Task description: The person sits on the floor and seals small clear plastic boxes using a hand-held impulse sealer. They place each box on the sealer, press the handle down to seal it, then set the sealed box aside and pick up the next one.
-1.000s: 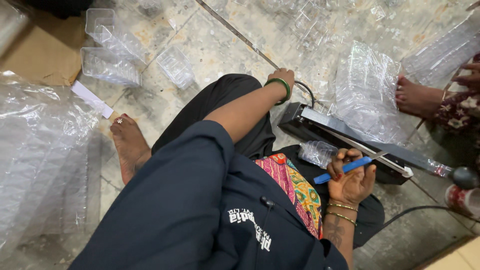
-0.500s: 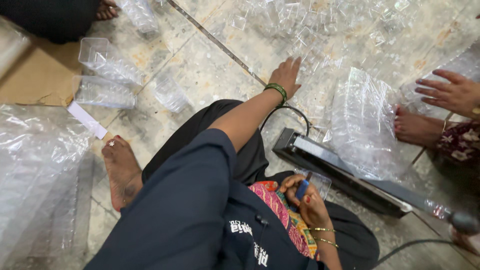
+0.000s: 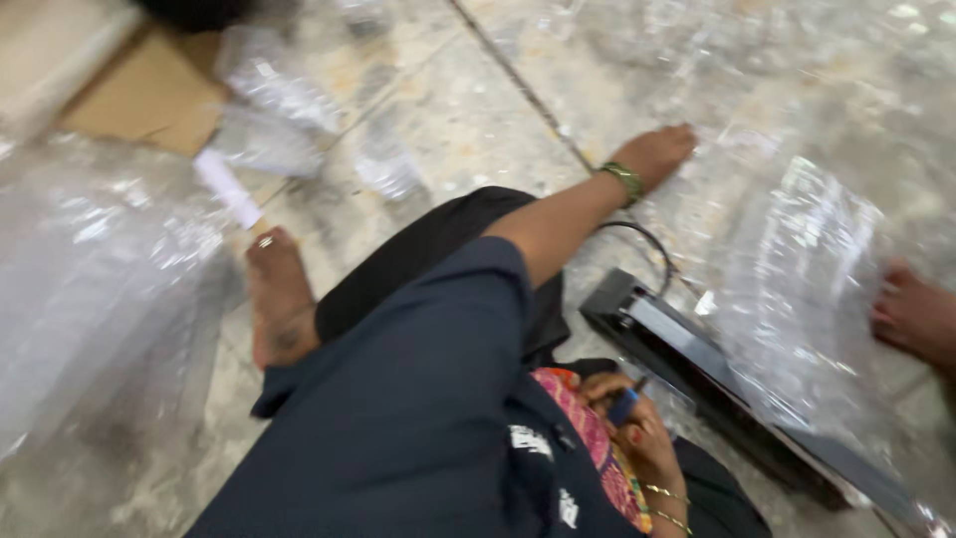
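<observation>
Status, view is motion-blurred.

Left hand (image 3: 665, 151): stretched out to 1 o'clock, palm down on the floor at the edge of the clear plastic sheeting (image 3: 797, 289). The fingers look flat and closed on nothing, though blur hides the tips. Green bangle (image 3: 625, 181) on the wrist.

Right hand (image 3: 637, 423): tucked in my lap at 5 o'clock, fingers wrapped round the blue-handled tool (image 3: 623, 405). I can't tell whether anything else is in that grip.

Black sealer bar (image 3: 697, 369): on the floor at 4 o'clock, just beside my knee, running off to the lower right. The cable loops behind it and the sheeting is draped over its far half.

Progress, my read: nothing is under the bar and neither hand is on it, so no seal is in hand. Loose clear packs (image 3: 274, 85) lie at 11 o'clock by the cardboard (image 3: 149, 95), with a big clear bag (image 3: 90, 289) at 9 o'clock. It looks like plenty of stock is left.

Versus half a second ago: the left hand is planted on the same spot and the right hand is still in my lap with the tool. A second ago the right hand was up at the bar. The view has swung. The co-worker's hand at 3 o'clock is gone and only their foot (image 3: 916, 319) shows. My own foot (image 3: 279, 299) hasn't moved.
</observation>
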`<state>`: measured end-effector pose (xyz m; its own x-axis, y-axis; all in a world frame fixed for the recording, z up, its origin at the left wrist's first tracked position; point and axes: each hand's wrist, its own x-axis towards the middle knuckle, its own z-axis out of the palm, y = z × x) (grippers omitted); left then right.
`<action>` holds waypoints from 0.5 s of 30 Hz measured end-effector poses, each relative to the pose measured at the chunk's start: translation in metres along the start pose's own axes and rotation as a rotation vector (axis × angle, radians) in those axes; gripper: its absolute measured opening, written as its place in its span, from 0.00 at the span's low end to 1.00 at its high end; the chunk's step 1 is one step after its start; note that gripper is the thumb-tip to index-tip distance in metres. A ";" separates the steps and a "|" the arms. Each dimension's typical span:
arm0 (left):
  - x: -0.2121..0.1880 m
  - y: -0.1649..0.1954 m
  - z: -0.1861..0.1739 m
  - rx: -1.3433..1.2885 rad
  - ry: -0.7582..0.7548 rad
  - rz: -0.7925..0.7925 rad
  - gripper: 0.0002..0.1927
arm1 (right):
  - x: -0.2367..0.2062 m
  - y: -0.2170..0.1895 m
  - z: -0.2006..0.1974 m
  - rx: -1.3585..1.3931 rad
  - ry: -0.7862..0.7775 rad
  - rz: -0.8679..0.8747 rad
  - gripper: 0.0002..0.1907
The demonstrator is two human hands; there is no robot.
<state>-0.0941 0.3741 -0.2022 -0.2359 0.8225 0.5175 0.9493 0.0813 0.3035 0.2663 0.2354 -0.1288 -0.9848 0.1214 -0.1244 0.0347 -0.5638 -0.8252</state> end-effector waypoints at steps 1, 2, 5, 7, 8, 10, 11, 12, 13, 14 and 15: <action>0.003 0.002 -0.002 -0.009 -0.013 0.010 0.09 | 0.001 -0.001 0.000 0.015 -0.005 0.000 0.36; 0.005 0.004 -0.005 -0.033 -0.018 -0.041 0.06 | 0.001 -0.002 0.001 0.029 -0.002 -0.002 0.36; 0.006 0.018 -0.018 -0.060 -0.051 -0.122 0.03 | 0.001 -0.007 -0.003 0.013 0.131 0.071 0.42; 0.007 0.024 -0.026 -0.068 -0.060 -0.155 0.04 | 0.001 -0.006 -0.002 0.037 0.130 0.036 0.41; 0.006 0.026 -0.029 -0.076 -0.056 -0.174 0.05 | 0.000 -0.006 -0.002 0.048 0.132 0.018 0.41; 0.006 0.027 -0.034 -0.158 0.005 -0.262 0.09 | -0.001 -0.005 -0.003 0.055 0.140 0.012 0.41; 0.005 0.026 -0.036 -0.234 0.064 -0.334 0.11 | -0.001 -0.005 -0.003 0.057 0.146 0.007 0.41; 0.005 0.024 -0.037 -0.310 0.122 -0.401 0.14 | -0.001 -0.005 -0.003 0.058 0.146 -0.010 0.40; 0.005 0.018 -0.040 -0.357 0.120 -0.512 0.12 | -0.001 -0.006 -0.003 0.057 0.149 -0.025 0.40; 0.007 0.011 -0.044 -0.406 0.115 -0.622 0.10 | -0.002 -0.007 -0.003 0.055 0.152 -0.040 0.39; 0.008 0.003 -0.051 -0.430 0.114 -0.634 0.09 | -0.003 -0.007 -0.003 0.062 0.156 -0.060 0.39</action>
<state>-0.1035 0.3522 -0.1563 -0.7491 0.6271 0.2133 0.4672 0.2720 0.8413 0.2700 0.2419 -0.1242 -0.9463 0.2786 -0.1640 -0.0385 -0.6009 -0.7984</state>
